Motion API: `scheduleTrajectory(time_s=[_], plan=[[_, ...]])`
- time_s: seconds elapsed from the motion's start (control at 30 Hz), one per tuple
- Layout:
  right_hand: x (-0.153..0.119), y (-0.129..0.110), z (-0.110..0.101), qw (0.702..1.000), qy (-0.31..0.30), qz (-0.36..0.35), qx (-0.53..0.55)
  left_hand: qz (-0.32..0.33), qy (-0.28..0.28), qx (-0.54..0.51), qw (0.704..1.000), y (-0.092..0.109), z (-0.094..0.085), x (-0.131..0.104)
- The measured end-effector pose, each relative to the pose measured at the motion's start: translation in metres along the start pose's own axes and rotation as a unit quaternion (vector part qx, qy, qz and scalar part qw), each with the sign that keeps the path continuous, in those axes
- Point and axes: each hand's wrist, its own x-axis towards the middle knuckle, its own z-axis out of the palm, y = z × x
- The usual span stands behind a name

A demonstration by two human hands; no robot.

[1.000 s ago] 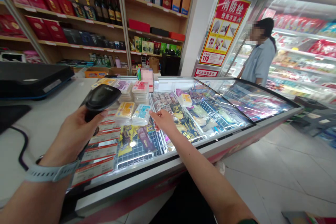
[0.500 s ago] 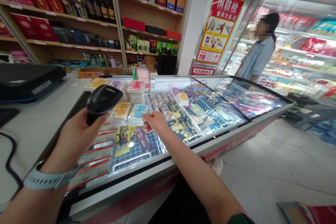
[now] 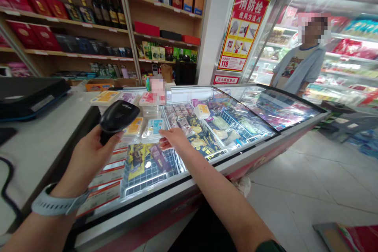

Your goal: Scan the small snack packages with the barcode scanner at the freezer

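A black handheld scanner (image 3: pixel 119 116) is gripped in my left hand (image 3: pixel 90 155), its head above the packs on the freezer's glass top. My right hand (image 3: pixel 173 138) has its fingers pinched at the right edge of a clear pack with a blue label (image 3: pixel 153 129). Just left of that pack, partly under the scanner, lies a pack with an orange label (image 3: pixel 133 126). Behind them are a stack with a red label (image 3: pixel 149 100) and a yellow-labelled pack (image 3: pixel 105 97).
Frozen bags fill wire baskets inside the glass-topped freezer (image 3: pixel 206 169). A black device (image 3: pixel 29 96) stands on the counter (image 3: pixel 65 120) at left. Shelves of bottles and boxes line the back. A person in a light blue shirt (image 3: pixel 301 69) stands beyond the freezer.
The view has shifted slightly. The blue label now sits further right on its pack, with more clear plastic showing. The person at the back has turned to face this way.
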Motion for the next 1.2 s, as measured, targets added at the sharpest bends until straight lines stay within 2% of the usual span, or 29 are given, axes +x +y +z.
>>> scheduleTrajectory(time_s=[0.13,0.3,0.43,0.53,0.67,0.87,1.2], plan=[[-0.003,0.000,-0.020,0.999,0.019,-0.025,0.030,0.010,-0.034,-0.051,0.998,0.001,0.004,-0.002],[-0.009,0.000,-0.065,0.991,0.077,-0.104,0.040,0.059,-0.064,-0.036,0.996,0.012,0.007,-0.009],[-0.007,0.002,-0.099,0.969,0.116,-0.215,0.018,0.158,-0.057,0.018,0.986,0.025,0.017,-0.015],[-0.002,0.008,-0.113,0.948,0.144,-0.283,0.006,0.220,-0.051,0.033,0.974,0.031,0.028,-0.020],[0.004,0.019,-0.118,0.937,0.161,-0.310,-0.022,0.245,-0.094,0.017,0.965,0.037,0.038,-0.026],[0.009,0.028,-0.120,0.924,0.180,-0.332,-0.062,0.238,-0.125,0.001,0.963,0.041,0.042,-0.029],[0.011,0.028,-0.124,0.908,0.200,-0.349,-0.115,0.253,-0.118,0.039,0.959,0.038,0.048,-0.031]])
